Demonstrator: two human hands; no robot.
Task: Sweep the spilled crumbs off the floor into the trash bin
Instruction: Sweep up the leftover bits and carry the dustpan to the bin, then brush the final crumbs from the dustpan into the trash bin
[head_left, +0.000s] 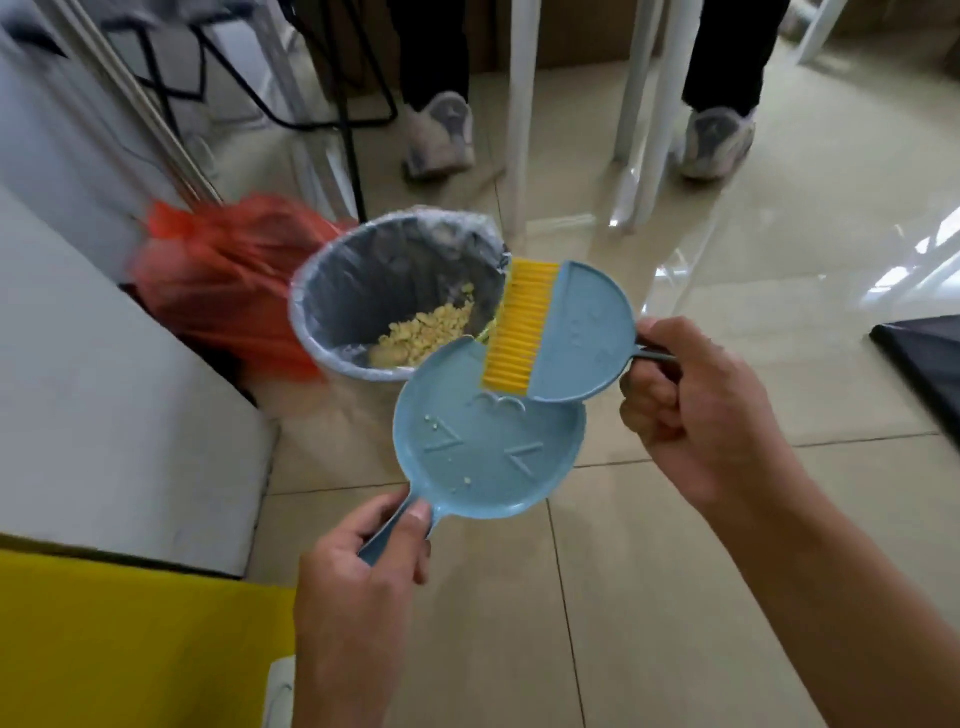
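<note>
Dustpan gripped by left hand, brush by right hand, both grips closed on handles. Emptying step: last crumbs to be brushed into trash bin.

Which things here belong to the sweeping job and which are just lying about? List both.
Job: blue dustpan in the left hand; blue brush with yellow bristles in the right hand; lined trash bin; yellow crumbs inside it; a few crumbs left on the dustpan.

Lying about: orange bag; white table legs; another person's shoes; black stand.
</note>
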